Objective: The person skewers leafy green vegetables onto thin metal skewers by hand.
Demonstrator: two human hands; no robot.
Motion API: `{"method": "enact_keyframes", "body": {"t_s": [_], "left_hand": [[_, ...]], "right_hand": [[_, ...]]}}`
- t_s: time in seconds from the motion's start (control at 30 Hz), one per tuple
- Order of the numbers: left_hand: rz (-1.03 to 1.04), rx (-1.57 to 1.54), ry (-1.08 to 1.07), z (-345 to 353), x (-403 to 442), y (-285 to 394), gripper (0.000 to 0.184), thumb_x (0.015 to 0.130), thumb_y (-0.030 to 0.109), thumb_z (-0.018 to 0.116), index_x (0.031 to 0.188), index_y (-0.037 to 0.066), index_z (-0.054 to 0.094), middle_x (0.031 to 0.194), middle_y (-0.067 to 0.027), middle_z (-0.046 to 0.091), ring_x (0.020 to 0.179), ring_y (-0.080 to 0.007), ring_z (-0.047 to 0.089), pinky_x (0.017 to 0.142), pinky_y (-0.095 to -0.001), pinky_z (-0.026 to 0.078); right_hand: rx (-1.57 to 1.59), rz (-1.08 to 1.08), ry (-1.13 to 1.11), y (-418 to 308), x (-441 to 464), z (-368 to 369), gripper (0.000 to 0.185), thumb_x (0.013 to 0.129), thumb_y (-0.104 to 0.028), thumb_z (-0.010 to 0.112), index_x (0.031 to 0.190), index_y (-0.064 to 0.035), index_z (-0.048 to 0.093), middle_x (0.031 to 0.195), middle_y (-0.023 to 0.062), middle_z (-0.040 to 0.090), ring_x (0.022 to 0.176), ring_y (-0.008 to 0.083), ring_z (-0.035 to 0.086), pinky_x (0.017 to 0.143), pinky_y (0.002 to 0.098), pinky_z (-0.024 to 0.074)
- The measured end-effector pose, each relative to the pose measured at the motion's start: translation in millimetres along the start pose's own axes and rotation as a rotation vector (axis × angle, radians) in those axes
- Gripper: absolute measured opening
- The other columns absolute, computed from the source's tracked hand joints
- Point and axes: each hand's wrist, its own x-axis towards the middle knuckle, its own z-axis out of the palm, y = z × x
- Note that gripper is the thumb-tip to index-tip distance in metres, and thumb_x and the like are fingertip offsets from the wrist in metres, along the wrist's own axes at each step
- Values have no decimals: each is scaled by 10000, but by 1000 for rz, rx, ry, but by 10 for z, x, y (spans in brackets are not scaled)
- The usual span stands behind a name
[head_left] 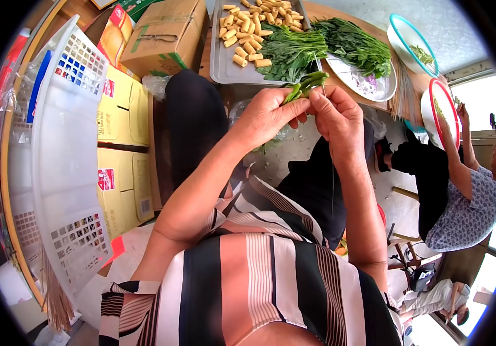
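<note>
Close together in front of my chest, both hands are closed around their work. My left hand (268, 115) pinches a small folded bunch of green leafy vegetable (304, 86), its stems and leaves bent over between thumb and fingers. My right hand (340, 115) grips a thin skewer (332, 173), whose lower end hangs down past the wrist and whose tip shows by the greens. Whether the skewer passes through the bunch is hidden by the fingers. Just beyond my hands, a pile of leafy greens (294, 49) lies on a metal tray (225, 66) beside short tan rolls (248, 26).
More greens (357, 46) rest on a white oval plate (389, 86), with loose skewers (406, 98) to its right. Two rimmed basins (398, 32) stand further right, near a seated co-worker (461, 202). Cardboard boxes (161, 40) and a white plastic basket (66, 173) are at left.
</note>
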Motion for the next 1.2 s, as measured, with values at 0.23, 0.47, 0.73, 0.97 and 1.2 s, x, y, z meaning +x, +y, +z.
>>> {"method": "enact_keyframes", "body": {"t_s": [0.23, 0.47, 0.73, 0.97, 1.2], "left_hand": [[166, -279, 390, -396, -25, -185, 342, 951, 345, 529, 1012, 38, 665, 892, -38, 664, 785, -108, 612, 698, -241, 473], [206, 79, 271, -124, -36, 27, 151, 857, 111, 669, 973, 14, 674, 885, 1, 653, 782, -47, 563, 716, -198, 461], [-66, -341, 201, -92, 0, 17, 172, 847, 140, 680, 983, 40, 650, 818, -35, 672, 643, -27, 574, 444, -173, 306], [-139, -514, 228, -267, -11, 33, 229, 856, 231, 672, 1012, 70, 627, 789, 1, 634, 670, -50, 584, 464, -181, 290], [-149, -525, 205, -246, -17, 60, 234, 857, 238, 670, 1008, 65, 627, 784, 3, 628, 670, -49, 577, 468, -180, 290]], "right_hand": [[15, -52, 98, -17, 10, -184, 117, 895, -158, 640, 893, -45, 611, 594, -108, 458, 482, -22, 315, 432, 166, 216], [-22, -49, 85, -1, -2, -78, 119, 894, -159, 645, 877, -46, 614, 609, -114, 451, 495, -26, 322, 438, 168, 218], [-287, 14, 27, -175, -131, -71, 165, 940, -146, 542, 955, -5, 627, 581, -73, 442, 515, 3, 351, 458, 180, 268], [-431, 59, -158, -247, -389, -64, 207, 961, -109, 469, 1040, 7, 621, 576, -58, 387, 515, 26, 343, 467, 206, 293], [-485, 49, -163, -243, -400, -56, 201, 957, -107, 478, 1041, 7, 619, 572, -51, 385, 511, 32, 342, 469, 207, 297]]}}
